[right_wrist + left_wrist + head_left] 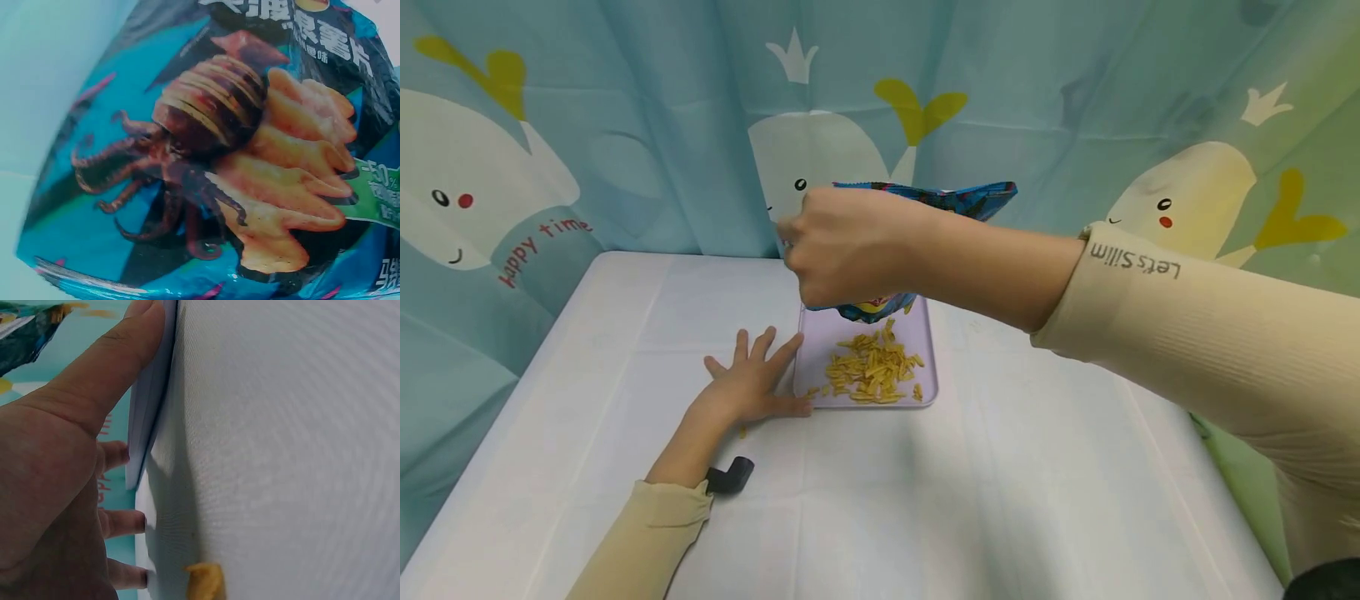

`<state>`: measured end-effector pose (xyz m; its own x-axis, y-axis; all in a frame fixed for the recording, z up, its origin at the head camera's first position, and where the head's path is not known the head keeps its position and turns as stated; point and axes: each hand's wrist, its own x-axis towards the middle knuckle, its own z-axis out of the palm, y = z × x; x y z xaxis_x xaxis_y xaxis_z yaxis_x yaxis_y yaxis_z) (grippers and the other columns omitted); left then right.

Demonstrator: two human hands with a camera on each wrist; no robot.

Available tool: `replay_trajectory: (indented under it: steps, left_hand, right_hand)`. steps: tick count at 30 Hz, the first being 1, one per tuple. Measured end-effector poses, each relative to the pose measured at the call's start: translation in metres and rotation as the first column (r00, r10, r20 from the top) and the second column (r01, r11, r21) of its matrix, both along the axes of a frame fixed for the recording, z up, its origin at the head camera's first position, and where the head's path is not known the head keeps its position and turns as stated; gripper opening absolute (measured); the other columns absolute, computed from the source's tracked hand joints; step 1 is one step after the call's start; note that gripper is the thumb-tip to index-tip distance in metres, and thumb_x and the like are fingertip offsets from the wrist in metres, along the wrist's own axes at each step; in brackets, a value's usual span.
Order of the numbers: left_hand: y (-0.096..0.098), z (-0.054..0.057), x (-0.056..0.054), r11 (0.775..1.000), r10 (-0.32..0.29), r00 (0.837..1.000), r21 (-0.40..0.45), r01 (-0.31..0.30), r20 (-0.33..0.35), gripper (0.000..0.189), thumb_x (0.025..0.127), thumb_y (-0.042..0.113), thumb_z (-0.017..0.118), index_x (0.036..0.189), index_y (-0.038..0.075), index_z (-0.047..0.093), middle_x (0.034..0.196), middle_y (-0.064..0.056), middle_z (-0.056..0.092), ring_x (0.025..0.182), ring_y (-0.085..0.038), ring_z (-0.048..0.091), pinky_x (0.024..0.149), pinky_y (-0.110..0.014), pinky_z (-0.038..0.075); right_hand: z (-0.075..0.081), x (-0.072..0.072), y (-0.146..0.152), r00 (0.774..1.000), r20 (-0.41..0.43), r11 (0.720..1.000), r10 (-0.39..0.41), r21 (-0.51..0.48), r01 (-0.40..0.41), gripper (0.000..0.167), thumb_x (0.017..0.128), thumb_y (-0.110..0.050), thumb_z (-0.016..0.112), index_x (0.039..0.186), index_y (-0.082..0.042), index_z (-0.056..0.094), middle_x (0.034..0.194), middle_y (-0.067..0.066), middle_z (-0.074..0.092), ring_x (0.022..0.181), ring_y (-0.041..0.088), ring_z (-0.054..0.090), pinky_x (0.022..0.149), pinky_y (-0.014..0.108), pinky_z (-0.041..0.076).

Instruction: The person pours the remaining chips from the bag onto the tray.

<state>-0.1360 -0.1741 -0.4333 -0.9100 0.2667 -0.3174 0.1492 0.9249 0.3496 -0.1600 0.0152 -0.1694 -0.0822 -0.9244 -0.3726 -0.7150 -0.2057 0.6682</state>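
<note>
High over the tray, my right hand (853, 250) grips a blue chip bag (973, 200), its fingers curled in a fist. The bag is tilted, its lower end (872, 310) over the tray, and much of it is hidden behind the hand and forearm. The right wrist view is filled by its printed front (206, 137), showing a squid and ridged chips. On the lilac tray (816, 333) lies a heap of yellow chip sticks (872, 367). My left hand (748, 387) has its fingers spread, thumb and forefinger at the tray's left edge. Blurred chips (97, 312) fall beside the bag.
A stray chip piece (205, 582) lies on the white tablecloth (1000, 467) near the left wrist. Behind the table hangs a blue-green curtain (677, 167) with whale prints. A black strap end (732, 475) sticks out from the left wrist.
</note>
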Motion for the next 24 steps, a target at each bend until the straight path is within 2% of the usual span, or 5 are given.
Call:
replay_trajectory:
  steps: [4, 10, 17, 24]
  left_hand:
    - [0.0, 0.001, -0.001, 1.0, -0.002, 1.0, -0.014, 0.002, 0.013, 0.116, 0.072, 0.071, 0.075, 0.161, 0.026, 0.016, 0.165, -0.025, 0.003, 0.144, -0.061, -0.011, 0.09, -0.09, -0.003]
    - [0.0, 0.001, -0.001, 1.0, -0.004, 1.0, -0.018, 0.004, 0.021, 0.117, 0.071, 0.072, 0.074, 0.161, 0.027, 0.015, 0.165, -0.025, 0.001, 0.144, -0.061, -0.012, 0.089, -0.091, -0.004]
    - [0.001, -0.001, -0.002, 1.0, -0.002, 1.0, -0.017, 0.002, 0.023, 0.115, 0.072, 0.072, 0.074, 0.161, 0.03, 0.015, 0.165, -0.025, 0.002, 0.144, -0.061, -0.011, 0.089, -0.091, -0.003]
    - [0.002, 0.002, -0.001, 1.0, 0.004, 1.0, -0.02, -0.003, 0.024, 0.114, 0.072, 0.071, 0.074, 0.161, 0.033, 0.013, 0.165, -0.024, 0.002, 0.144, -0.061, -0.011, 0.089, -0.091, -0.003]
  right_hand:
    - [-0.003, 0.005, -0.003, 0.999, 0.017, 0.998, 0.04, 0.045, -0.041, 0.014, 0.095, -0.012, 0.064, 0.093, -0.018, 0.077, 0.09, 0.007, 0.071, 0.085, 0.026, 0.058, 0.062, 0.041, 0.052]
    - [-0.007, 0.011, -0.008, 0.998, 0.014, 0.994, 0.06, 0.089, -0.061, 0.014, 0.097, -0.017, 0.065, 0.102, -0.017, 0.078, 0.092, 0.007, 0.071, 0.088, 0.025, 0.058, 0.067, 0.04, 0.053]
    - [-0.01, 0.014, -0.007, 0.997, 0.024, 0.994, 0.075, 0.08, -0.077, 0.021, 0.1, -0.013, 0.056, 0.101, -0.018, 0.077, 0.09, 0.008, 0.071, 0.086, 0.024, 0.056, 0.068, 0.041, 0.053]
    - [-0.01, 0.016, -0.006, 0.997, 0.027, 0.997, 0.069, 0.045, -0.07, 0.019, 0.098, -0.013, 0.06, 0.101, -0.018, 0.078, 0.089, 0.006, 0.07, 0.084, 0.023, 0.054, 0.066, 0.039, 0.052]
